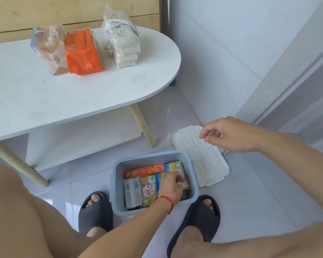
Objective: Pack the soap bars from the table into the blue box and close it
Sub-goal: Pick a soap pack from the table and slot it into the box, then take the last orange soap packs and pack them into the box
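Risk: poor lid seating if bars ride above rim; three soap packs at upper left on table possibly too many for remaining room. Blue box, lower centre on floor, nearly full of bars. Left hand inside box, fingers curled, pressing or gripping a bar. Right hand, right of centre, loosely curled, empty, above white lid.

The left hand reaches down with fingers curled, while the right hand hovers, fingers loosely bent.
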`<state>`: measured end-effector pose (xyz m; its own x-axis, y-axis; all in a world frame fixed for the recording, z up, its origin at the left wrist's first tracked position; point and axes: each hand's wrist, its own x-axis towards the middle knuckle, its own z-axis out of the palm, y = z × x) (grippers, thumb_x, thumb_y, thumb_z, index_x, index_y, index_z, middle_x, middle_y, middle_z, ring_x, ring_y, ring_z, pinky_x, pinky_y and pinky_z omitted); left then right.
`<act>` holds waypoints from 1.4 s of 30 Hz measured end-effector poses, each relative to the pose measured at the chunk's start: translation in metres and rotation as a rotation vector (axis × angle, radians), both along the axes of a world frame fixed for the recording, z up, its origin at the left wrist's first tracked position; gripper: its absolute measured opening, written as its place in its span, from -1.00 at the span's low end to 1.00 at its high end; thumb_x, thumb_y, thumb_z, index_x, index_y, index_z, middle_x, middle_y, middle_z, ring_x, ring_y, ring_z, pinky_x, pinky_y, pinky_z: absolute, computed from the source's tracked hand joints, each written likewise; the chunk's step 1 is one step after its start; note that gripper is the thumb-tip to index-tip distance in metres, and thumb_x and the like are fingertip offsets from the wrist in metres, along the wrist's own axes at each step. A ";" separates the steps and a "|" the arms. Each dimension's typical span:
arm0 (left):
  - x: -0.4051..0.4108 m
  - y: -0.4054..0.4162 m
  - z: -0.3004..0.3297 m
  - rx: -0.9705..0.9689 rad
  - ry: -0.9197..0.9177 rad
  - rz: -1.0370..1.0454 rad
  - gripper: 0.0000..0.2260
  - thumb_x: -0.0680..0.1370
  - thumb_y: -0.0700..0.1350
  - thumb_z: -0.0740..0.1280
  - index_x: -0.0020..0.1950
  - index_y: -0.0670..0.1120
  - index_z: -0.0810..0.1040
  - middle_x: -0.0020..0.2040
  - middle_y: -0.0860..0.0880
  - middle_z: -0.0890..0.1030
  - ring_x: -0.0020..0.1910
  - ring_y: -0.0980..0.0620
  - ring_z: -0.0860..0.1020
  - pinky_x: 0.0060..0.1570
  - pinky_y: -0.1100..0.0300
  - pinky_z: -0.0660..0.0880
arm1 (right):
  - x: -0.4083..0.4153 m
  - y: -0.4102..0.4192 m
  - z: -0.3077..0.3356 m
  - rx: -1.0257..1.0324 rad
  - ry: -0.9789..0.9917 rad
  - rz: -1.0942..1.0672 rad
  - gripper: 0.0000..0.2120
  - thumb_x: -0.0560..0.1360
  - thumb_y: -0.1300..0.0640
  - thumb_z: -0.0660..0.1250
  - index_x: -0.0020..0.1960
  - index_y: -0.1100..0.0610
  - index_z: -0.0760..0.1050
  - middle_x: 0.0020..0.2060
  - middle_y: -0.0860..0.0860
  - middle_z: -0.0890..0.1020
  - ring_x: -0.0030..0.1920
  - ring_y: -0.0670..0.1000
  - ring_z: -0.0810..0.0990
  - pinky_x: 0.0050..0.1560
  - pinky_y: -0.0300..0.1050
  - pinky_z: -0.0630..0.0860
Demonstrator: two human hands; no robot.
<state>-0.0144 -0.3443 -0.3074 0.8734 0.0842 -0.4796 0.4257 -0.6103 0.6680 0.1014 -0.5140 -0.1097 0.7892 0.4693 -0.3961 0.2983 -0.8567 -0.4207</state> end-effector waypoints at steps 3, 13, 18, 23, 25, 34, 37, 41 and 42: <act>0.003 0.004 -0.012 0.113 -0.014 0.125 -0.56 0.47 -0.27 0.41 0.31 -0.01 0.48 0.37 -0.09 0.33 0.33 -0.13 0.40 0.43 0.03 0.38 | 0.004 0.008 -0.003 -0.036 0.027 0.036 -0.79 0.63 0.07 0.28 0.19 -0.07 0.63 0.03 -0.13 0.69 0.07 -0.08 0.66 0.20 -0.03 0.58; 0.023 0.018 -0.022 -0.279 0.138 0.332 -0.25 0.47 -0.41 0.43 0.58 0.02 0.27 0.29 -0.02 0.54 0.26 -0.06 0.55 0.30 -0.02 0.54 | 0.009 0.049 0.000 -0.137 0.037 0.192 -0.73 0.64 0.10 0.23 0.28 -0.02 0.60 0.05 -0.09 0.68 0.07 -0.05 0.58 0.21 -0.02 0.55; 0.018 0.040 -0.007 -0.638 0.235 0.505 -0.40 0.47 -0.60 0.23 0.43 -0.17 0.42 0.40 -0.15 0.51 0.32 -0.15 0.53 0.20 -0.08 0.59 | 0.011 0.061 0.005 -0.158 0.041 0.227 -0.72 0.63 0.10 0.23 0.28 0.00 0.60 0.02 -0.09 0.67 0.02 -0.05 0.58 0.19 -0.03 0.55; 0.011 0.070 0.031 -0.443 0.226 0.520 -0.61 0.54 -0.46 0.28 0.32 -0.18 0.55 0.18 -0.21 0.60 0.13 -0.16 0.63 0.13 -0.10 0.64 | 0.013 0.087 0.018 -0.156 -0.023 0.260 -0.73 0.64 0.11 0.23 0.27 0.02 0.61 0.07 -0.03 0.69 0.06 -0.02 0.59 0.11 -0.06 0.53; 0.013 0.083 0.062 -0.388 0.106 0.519 -0.70 0.56 -0.39 0.26 0.23 -0.16 0.59 0.04 -0.16 0.67 -0.06 -0.08 0.67 0.05 -0.06 0.67 | 0.012 0.102 0.024 -0.093 -0.092 0.264 -0.73 0.63 0.14 0.23 0.21 0.02 0.65 0.01 -0.04 0.71 0.04 -0.03 0.63 0.15 0.00 0.58; 0.057 0.190 0.247 -0.258 -0.641 0.419 -0.67 0.45 -0.41 0.20 -0.07 -0.09 0.67 -0.20 -0.06 0.70 -0.38 0.02 0.62 -0.32 0.13 0.61 | 0.036 0.175 0.050 0.396 -0.438 0.126 -0.73 0.56 0.25 0.27 0.07 0.02 0.70 -0.21 -0.29 0.59 -0.16 -0.26 0.59 -0.03 -0.15 0.55; 0.077 0.233 0.288 -0.103 -0.795 0.482 -0.74 0.44 -0.34 0.23 -0.16 -0.04 0.65 -0.26 -0.02 0.65 -0.38 -0.01 0.59 -0.39 0.21 0.50 | 0.043 0.210 0.055 0.475 -0.532 0.065 -0.74 0.55 0.25 0.27 0.07 0.01 0.67 -0.19 -0.28 0.57 -0.21 -0.27 0.53 -0.06 -0.14 0.50; 0.119 0.271 0.303 0.281 -0.876 0.453 -0.67 0.51 -0.25 0.25 0.19 0.02 0.63 0.21 -0.06 0.59 0.19 -0.11 0.51 0.12 0.12 0.48 | 0.051 0.268 0.060 0.378 -0.474 0.092 -0.49 0.55 0.22 0.29 0.49 0.06 0.38 0.34 0.05 0.49 0.35 0.09 0.48 0.28 0.08 0.50; 0.128 0.278 0.297 0.390 -0.814 0.376 -0.58 0.53 -0.23 0.24 0.37 0.03 0.53 0.37 -0.08 0.48 0.35 -0.16 0.40 0.26 0.07 0.42 | 0.055 0.280 0.059 0.347 -0.466 0.095 -0.38 0.55 0.20 0.30 0.58 0.07 0.25 0.42 0.09 0.42 0.46 0.12 0.38 0.34 0.07 0.45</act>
